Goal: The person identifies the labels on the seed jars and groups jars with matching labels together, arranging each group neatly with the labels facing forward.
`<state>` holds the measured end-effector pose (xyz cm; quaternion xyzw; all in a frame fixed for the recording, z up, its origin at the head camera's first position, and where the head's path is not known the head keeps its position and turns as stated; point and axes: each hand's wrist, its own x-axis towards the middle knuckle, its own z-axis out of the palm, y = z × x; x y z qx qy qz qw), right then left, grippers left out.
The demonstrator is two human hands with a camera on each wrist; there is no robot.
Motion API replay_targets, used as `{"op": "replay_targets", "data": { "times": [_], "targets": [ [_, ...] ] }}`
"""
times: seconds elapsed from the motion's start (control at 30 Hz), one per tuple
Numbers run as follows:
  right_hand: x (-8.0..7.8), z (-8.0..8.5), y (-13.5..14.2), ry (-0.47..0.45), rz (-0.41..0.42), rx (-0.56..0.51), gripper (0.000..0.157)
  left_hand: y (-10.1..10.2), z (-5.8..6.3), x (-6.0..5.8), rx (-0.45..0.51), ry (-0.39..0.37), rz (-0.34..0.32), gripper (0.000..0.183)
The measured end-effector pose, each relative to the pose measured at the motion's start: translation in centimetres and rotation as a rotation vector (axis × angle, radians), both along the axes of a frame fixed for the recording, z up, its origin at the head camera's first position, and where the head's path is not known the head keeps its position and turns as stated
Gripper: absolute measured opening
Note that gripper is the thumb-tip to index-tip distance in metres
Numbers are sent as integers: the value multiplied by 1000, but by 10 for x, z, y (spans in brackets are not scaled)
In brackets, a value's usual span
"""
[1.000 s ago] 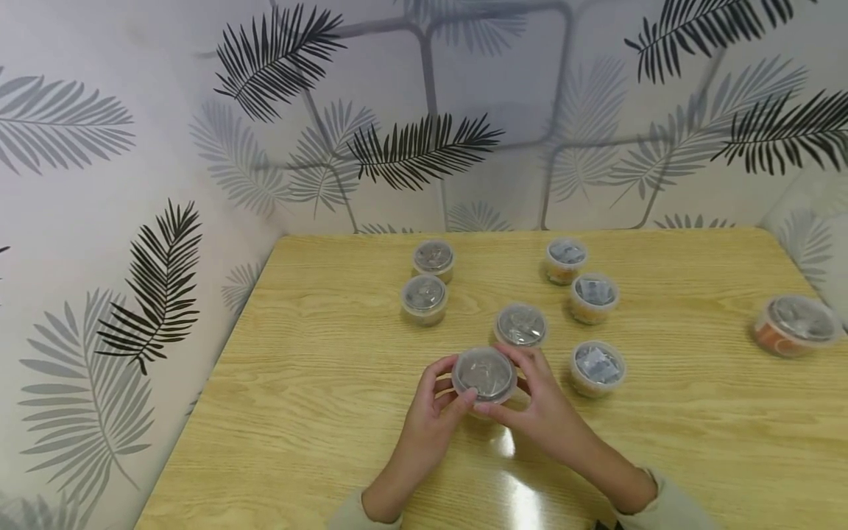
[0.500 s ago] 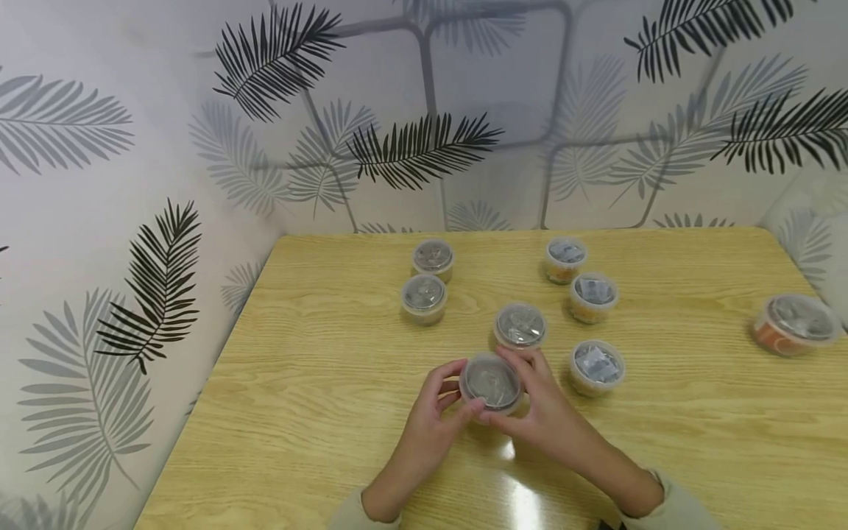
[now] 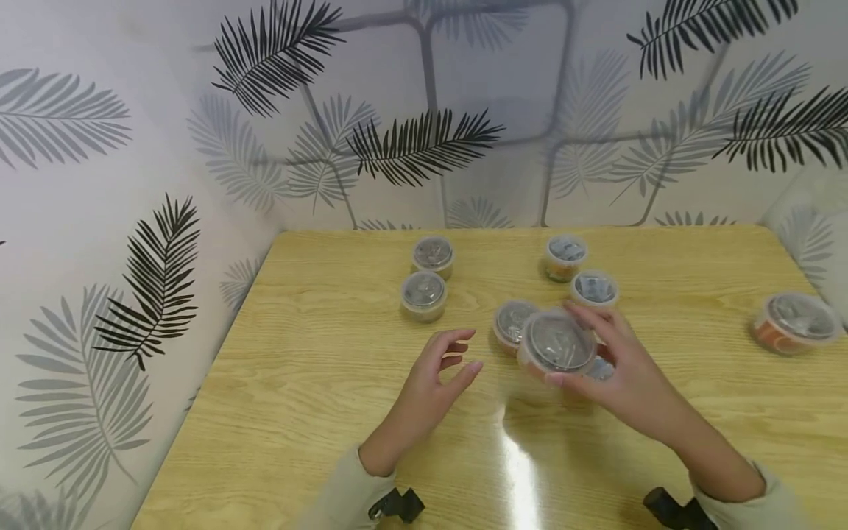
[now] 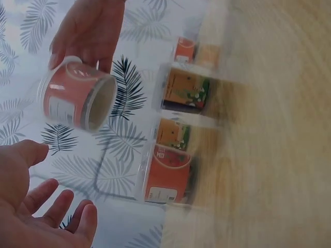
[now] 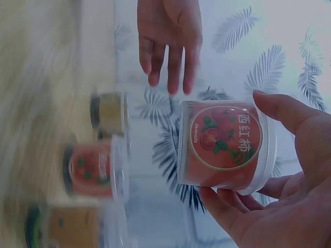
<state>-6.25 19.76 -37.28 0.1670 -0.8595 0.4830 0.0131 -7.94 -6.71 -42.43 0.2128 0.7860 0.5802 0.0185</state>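
My right hand [image 3: 626, 383] grips a round lidded plastic tub [image 3: 559, 342] by its side, thumb toward the front. The right wrist view shows a red tomato label on that tub [image 5: 222, 142]. Raised above the tabletop, it partly overlaps another red-labelled tub [image 3: 511, 322] standing behind it. A further tub [image 3: 601, 369] is mostly hidden behind my right hand. To the left, my left hand [image 3: 429, 384] is apart from the held tub, its fingers loosely bent around nothing.
Two tubs with tan sides, a nearer one [image 3: 424, 294] and a farther one [image 3: 433, 254], stand back left. Orange-labelled tubs, one behind [image 3: 566, 254] and one nearer [image 3: 594, 287], stand back right. A red-labelled tub [image 3: 795, 324] sits at the table's right. Patterned wall [image 3: 490, 184] borders the table.
Both hands held the tub earlier. My left hand has let go, while my right hand has carried the tub rightward and up, over the neighbouring tubs.
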Motion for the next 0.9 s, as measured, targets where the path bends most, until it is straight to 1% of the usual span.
{"op": "replay_targets", "data": {
  "times": [0.1, 0.17, 0.23, 0.3, 0.4, 0.47, 0.57, 0.63, 0.7, 0.8, 0.9],
  "targets": [
    [0, 6, 21, -13, -64, 5, 87, 6, 3, -12, -55, 26, -5, 46],
    [0, 9, 36, -32, -100, 12, 87, 13, 4, -22, -100, 44, -22, 50],
    [0, 9, 51, -49, -136, 27, 86, 20, 5, -31, -161, 54, -37, 54],
    [-1, 9, 67, -87, -176, 36, 85, 27, 4, -39, -229, 55, -55, 59],
    [-4, 5, 89, -130, -233, 27, 83, 39, 2, -50, -332, 60, -72, 64],
    [-7, 1, 103, -155, -278, 18, 82, 46, 0, -55, -374, 54, -80, 69],
    [-14, -8, 120, -167, -318, 12, 83, 57, -5, -65, -435, 56, -69, 76],
    [-19, -16, 131, -176, -321, 22, 84, 64, -11, -71, -472, 56, -56, 81],
    [-24, -25, 141, -194, -305, 31, 86, 69, -16, -75, -517, 62, -36, 82],
    [-31, -37, 155, -226, -271, 70, 89, 74, -23, -77, -540, 48, -19, 83],
    [-40, -45, 171, -253, -235, 159, 93, 74, -25, -75, -534, 30, -10, 83]
  ]
}}
